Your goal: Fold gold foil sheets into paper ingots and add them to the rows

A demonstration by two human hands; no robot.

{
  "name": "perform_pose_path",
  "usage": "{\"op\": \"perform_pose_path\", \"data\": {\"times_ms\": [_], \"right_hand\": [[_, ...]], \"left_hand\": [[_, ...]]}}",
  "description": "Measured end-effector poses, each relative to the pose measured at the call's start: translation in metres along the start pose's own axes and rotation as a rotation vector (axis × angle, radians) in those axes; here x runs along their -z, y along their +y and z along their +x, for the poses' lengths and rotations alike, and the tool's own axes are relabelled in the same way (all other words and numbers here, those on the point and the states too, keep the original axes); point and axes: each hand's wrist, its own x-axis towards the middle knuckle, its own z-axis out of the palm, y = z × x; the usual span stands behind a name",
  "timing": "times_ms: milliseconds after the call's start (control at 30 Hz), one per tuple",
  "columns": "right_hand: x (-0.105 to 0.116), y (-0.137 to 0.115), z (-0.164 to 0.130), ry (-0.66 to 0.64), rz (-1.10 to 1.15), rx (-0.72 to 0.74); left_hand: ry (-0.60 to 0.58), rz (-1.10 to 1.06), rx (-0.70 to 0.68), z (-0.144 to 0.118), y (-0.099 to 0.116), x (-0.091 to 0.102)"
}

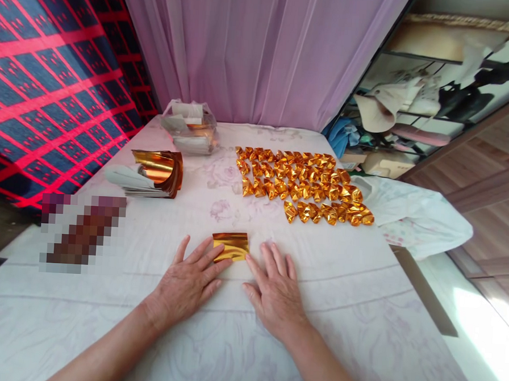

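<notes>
A small folded gold foil sheet [231,245] lies on the white floral cloth [342,309] in front of me. My left hand [186,283] rests flat, its fingertips on the sheet's lower left edge. To the right my right hand [275,289] lies flat, fingers spread, its index tip touching the sheet's lower right corner. Beyond, several rows of folded gold foil pieces [304,184] are laid out on the cloth.
A stack of curled gold foil sheets [157,173] sits at the left. A clear plastic bag with more paper [192,127] lies behind it. A purple curtain [262,49] hangs at the back. White bedding [419,219] hangs off the right edge, a cluttered shelf beyond.
</notes>
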Motion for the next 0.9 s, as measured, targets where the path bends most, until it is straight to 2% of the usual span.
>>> {"op": "perform_pose_path", "data": {"times_ms": [233,500,700,900], "right_hand": [[0.001,-0.002,0.000,0.021,-0.038,0.002],[0.001,-0.003,0.000,0.071,-0.075,0.017],[0.000,-0.002,0.000,0.129,-0.066,0.044],[-0.002,0.000,0.000,0.197,-0.042,0.059]], "left_hand": [[0.061,0.064,-0.005,-0.009,-0.010,0.005],[0.124,0.074,0.043,-0.014,-0.006,0.019],[0.220,0.039,0.040,0.008,0.007,0.029],[0.135,-0.036,0.102,0.030,0.013,0.019]]}}
